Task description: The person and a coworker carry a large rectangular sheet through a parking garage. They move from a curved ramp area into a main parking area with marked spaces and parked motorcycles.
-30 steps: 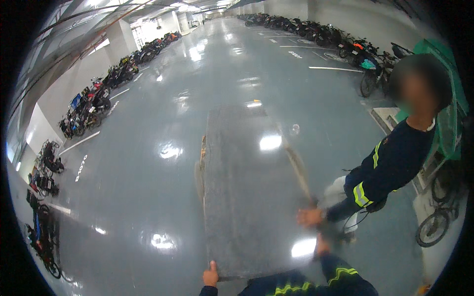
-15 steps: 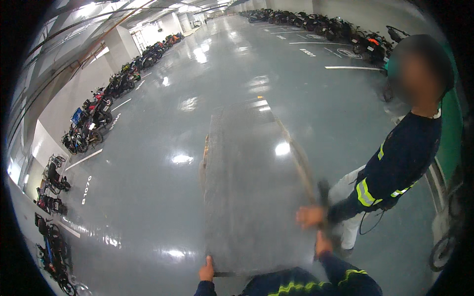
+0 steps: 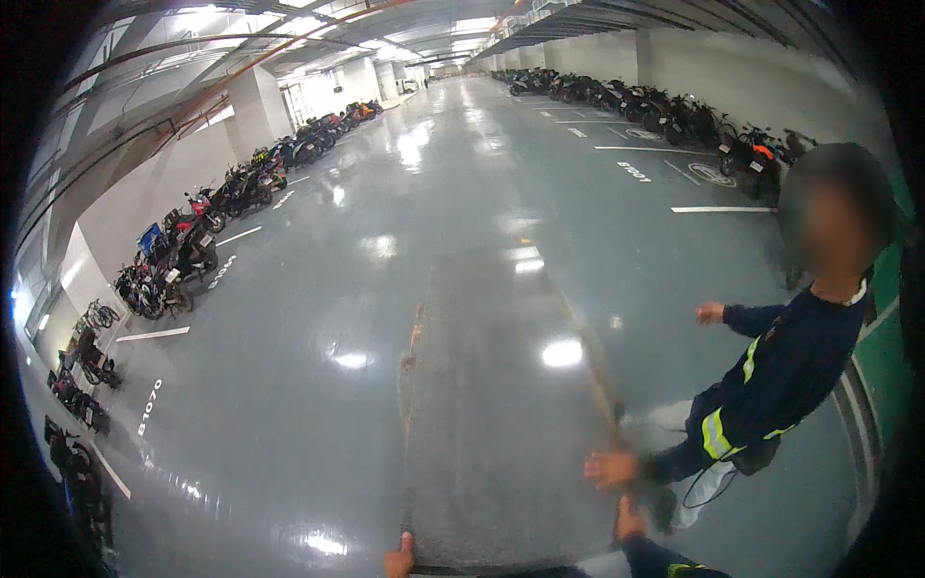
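Observation:
A long, flat grey panel [image 3: 491, 433] stretches away in front of me, with brownish strips showing along both long sides. My left hand [image 3: 400, 556] is closed on its near left corner, thumb on top and the other fingers hidden below. At the near right corner my right hand [image 3: 629, 520] grips the edge, its thumb pointing up and its fingers mostly hidden. Just beyond my right hand, a co-worker's hand [image 3: 610, 469] rests on the panel's right edge. What supports the panel underneath is hidden.
A co-worker [image 3: 790, 356] in dark clothing with reflective bands walks close on the right, the other hand [image 3: 710, 313] swung forward. Motorcycles [image 3: 255, 188] line the left wall, and more motorcycles [image 3: 665, 116] stand along the right wall. The shiny grey floor [image 3: 289, 385] carries white markings.
The view has tilted up, so the panel and my hands sit lower in the picture. The co-worker's far hand has come into sight; the near hand stays by the panel's right edge.

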{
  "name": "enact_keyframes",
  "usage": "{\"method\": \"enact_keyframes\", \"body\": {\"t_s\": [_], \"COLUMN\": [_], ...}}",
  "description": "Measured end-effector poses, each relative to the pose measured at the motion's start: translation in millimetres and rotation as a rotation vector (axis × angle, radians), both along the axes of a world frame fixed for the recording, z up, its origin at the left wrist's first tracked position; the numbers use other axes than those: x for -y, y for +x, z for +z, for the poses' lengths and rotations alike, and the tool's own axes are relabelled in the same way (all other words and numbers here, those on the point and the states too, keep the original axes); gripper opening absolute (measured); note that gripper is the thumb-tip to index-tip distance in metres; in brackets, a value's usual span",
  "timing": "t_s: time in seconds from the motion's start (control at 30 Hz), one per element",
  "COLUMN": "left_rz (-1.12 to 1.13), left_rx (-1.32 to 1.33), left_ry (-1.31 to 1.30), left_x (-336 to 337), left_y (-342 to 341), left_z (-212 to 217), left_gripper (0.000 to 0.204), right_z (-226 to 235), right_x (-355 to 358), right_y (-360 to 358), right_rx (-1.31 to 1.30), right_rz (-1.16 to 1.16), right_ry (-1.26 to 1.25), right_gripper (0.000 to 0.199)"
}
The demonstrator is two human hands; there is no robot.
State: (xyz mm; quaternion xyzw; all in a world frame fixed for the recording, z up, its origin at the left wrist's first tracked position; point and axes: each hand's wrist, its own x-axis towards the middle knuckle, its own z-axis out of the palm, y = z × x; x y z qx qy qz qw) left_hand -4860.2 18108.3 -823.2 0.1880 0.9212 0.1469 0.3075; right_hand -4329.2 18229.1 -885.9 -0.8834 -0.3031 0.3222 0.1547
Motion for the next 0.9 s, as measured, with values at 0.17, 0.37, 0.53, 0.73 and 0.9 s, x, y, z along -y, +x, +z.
{"method": "enact_keyframes", "body": {"t_s": [0.17, 0.37, 0.53, 0.73, 0.9], "left_rz": [-0.102, -0.009, -0.038, -0.013, 0.125], "left_rx": [-0.106, 0.127, 0.105, 0.018, 0.177], "left_ry": [0.347, 0.071, 0.094, 0.048, 0.117], "left_x": [-148.7, -317.7, -452.4, -617.3, -754.8], "left_y": [-43.2, -106.0, -152.3, -184.8, -204.5], "left_z": [-32.3, -48.9, -59.3, -62.2, -43.0], "left_gripper": [0.091, 0.092, 0.103, 0.104, 0.106], "right_z": [6.8, -15.7, 15.3, 33.2, -61.6], "right_x": [-146.1, -313.9, -448.2, -615.8, -756.5], "right_y": [-56.6, -92.7, -140.0, -179.9, -199.5], "right_rx": [-0.018, -0.071, -0.101, -0.12, -0.064], "right_rz": [-0.013, -0.016, 0.0, 0.039, 0.102], "right_ry": [0.006, -0.07, 0.002, -0.185, 0.134], "right_gripper": [0.1, 0.093, 0.098, 0.101, 0.108]}}
